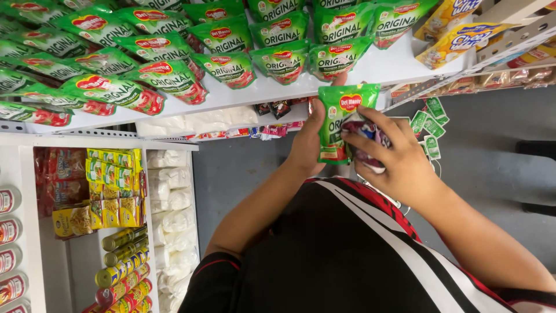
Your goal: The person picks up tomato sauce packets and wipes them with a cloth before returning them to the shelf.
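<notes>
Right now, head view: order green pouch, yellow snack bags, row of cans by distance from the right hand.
1. Green pouch: held in both hands, the right hand touching its front.
2. Yellow snack bags: upper right, on the slanted rack.
3. Row of cans: far left edge, lower shelf.

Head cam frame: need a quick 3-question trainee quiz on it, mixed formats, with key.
1. True or false: the left hand grips the green pouch from behind.
2. What does the right hand press against the pouch's front?
A. a crumpled dark wrapper
B. a tin can
C. a yellow box
3. Fill in: rows of matching green pouches lie on the white ____ above the hands.

Key: 1 true; 2 A; 3 shelf.
</notes>
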